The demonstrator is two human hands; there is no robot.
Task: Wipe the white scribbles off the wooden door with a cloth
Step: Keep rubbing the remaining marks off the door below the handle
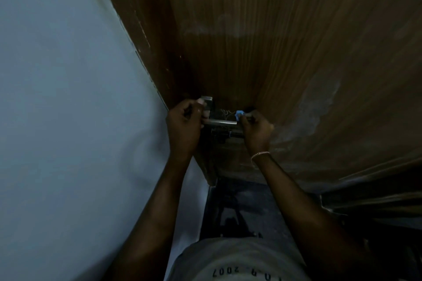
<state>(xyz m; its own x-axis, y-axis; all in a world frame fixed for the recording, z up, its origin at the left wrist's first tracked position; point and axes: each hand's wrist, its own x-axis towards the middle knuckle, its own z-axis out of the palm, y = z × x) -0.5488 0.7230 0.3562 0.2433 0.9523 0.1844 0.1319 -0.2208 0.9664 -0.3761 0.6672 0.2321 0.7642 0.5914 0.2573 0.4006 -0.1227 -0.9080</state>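
Observation:
The wooden door [262,41] fills the upper right of the head view. Small white scribbles [225,112] sit on the dark wood just above the metal lever handle [220,122]. Fainter white smears [315,112] spread to the right and higher up [212,25]. My left hand [182,125] grips the handle's base plate at the door's edge. My right hand [257,129] pinches a small blue cloth [239,113], bunched at the fingertips, right beside the scribbles.
A pale wall [68,98] runs along the left up to the door frame [146,36]. Below the handle sits a dark lock part [222,134]. The dark floor [239,207] lies below, with my grey shirt [237,260] at the bottom edge.

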